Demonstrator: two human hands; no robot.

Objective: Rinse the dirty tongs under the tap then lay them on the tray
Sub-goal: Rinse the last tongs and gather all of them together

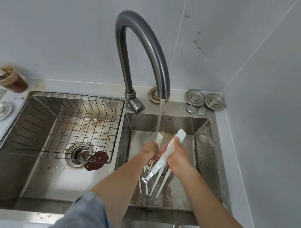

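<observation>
The white tongs (167, 153) sat tilted over the right basin (203, 151), the right hand (178, 154) closed around them. The left hand (149, 149) rubbed one arm under the tap's (142, 49) stream (159, 121); its grip was unclear. A rack (58, 124) filled the left basin (38, 177), one brown patch (96, 160) beside its drain.

Double sink: wire basket (62, 125) in left basin (43, 176), tongs (163, 156) in right basin (203, 148) under tap (144, 49). Cup (10, 79) far left on counter.
</observation>
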